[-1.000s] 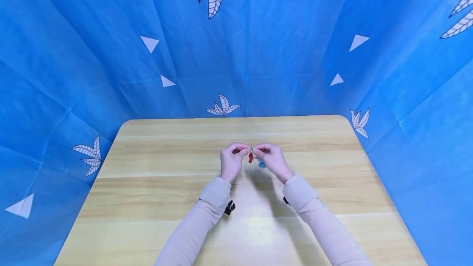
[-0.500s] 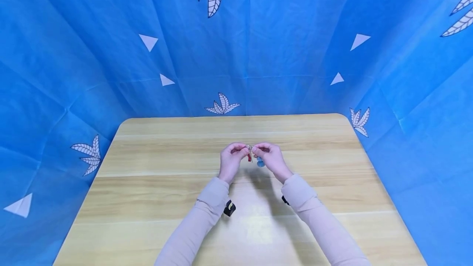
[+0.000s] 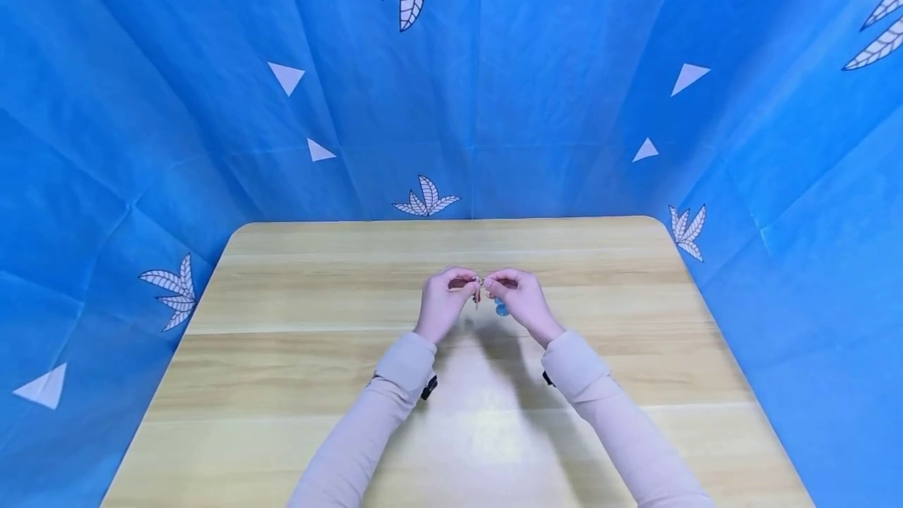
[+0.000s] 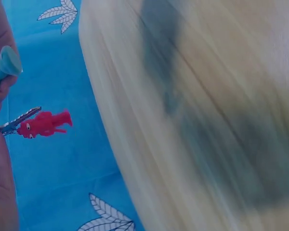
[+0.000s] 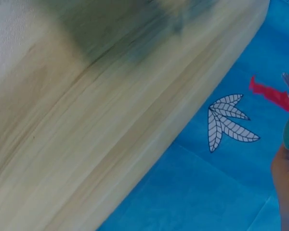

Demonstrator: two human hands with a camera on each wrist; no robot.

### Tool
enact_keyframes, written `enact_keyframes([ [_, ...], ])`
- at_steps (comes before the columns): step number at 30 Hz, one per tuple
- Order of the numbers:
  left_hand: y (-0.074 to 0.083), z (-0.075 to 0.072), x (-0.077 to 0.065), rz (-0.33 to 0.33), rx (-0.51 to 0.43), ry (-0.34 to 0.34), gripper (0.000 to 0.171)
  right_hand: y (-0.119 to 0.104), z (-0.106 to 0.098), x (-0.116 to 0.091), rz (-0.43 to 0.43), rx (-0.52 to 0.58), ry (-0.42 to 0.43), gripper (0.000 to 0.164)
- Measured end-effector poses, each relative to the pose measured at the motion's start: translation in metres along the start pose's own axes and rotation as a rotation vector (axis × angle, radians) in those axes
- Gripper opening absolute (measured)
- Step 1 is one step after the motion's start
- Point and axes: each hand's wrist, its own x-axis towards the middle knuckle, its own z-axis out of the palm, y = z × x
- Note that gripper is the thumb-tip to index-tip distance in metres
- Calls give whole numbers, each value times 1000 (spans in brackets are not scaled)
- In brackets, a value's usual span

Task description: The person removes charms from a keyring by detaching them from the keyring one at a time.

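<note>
My left hand [image 3: 444,301] pinches a silvery key [image 4: 19,120] with a toothed edge, close to the other hand's fingertips. A red figure charm [image 4: 44,124] with white eyes hangs from the same bunch. Opposite, my right hand [image 3: 520,301] pinches at a small metal key ring [image 3: 481,281] between the two hands. Below its fingers hangs a pale blue suction-cup-shaped piece [image 3: 502,307], whose flared end shows in the left wrist view. The bunch is held up above the table, and fingers hide much of the ring.
A light wood-grain table [image 3: 317,390] lies under both forearms, with their shadows on it. A blue cloth [image 3: 550,100] with white leaves and triangles surrounds the table's back and sides. A black strap piece [image 3: 429,387] shows at the left wrist.
Both hands stay in nearly the same place. The red charm has turned and now shows less in the head view, with a thin key hanging beside it.
</note>
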Motion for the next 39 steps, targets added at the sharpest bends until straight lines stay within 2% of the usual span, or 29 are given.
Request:
enact_keyframes([
  [3,4,-2,2,39,57,-5,13,-2,-1,0,-2,-9,-10,20],
  [6,8,-5,3,71,159,-13,11,-3,-2,1,-19,-43,-21,20],
  [12,13,-7,2,223,408,-21,9,0,-1,1,-66,-111,-20,15],
  [15,12,-6,2,253,463,-1,6,0,1,0,-91,-133,-18,15],
  [18,10,-6,1,227,433,24,4,-1,2,1,-95,-129,-17,17],
  [22,9,-5,3,182,328,71,4,-4,4,3,-86,-95,-5,18],
  [25,7,-5,4,172,251,104,4,-6,5,5,-76,-69,6,18],
  [30,3,-3,4,149,179,137,5,-5,8,6,-25,-21,1,19],
  [36,0,-3,3,25,57,148,5,5,11,5,38,33,9,21],
  [39,-2,-5,2,1,38,141,6,13,10,6,51,54,23,23],
])
